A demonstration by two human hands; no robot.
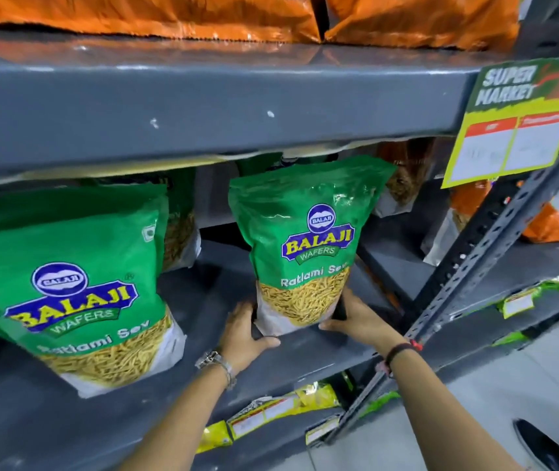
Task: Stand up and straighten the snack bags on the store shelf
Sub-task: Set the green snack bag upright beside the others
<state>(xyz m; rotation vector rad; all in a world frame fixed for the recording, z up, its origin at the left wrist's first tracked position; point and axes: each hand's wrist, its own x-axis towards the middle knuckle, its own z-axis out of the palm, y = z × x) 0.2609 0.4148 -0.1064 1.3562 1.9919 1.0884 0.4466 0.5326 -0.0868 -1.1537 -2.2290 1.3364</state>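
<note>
Both forearms are reaching in: left hand (245, 329) and right hand (356, 317) are clasping the bottom corners of a green snack bag (305, 239), fingers wrapped round its sides. It's standing upright near the shelf (305, 351) front edge, another green bag (77, 283) leaning well apart, toward the left end.

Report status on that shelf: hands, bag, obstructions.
Left hand and right hand clasp the base of the middle green bag. Bag upright on grey shelf. Second green bag stands apart to its left; nothing blocking.
</note>
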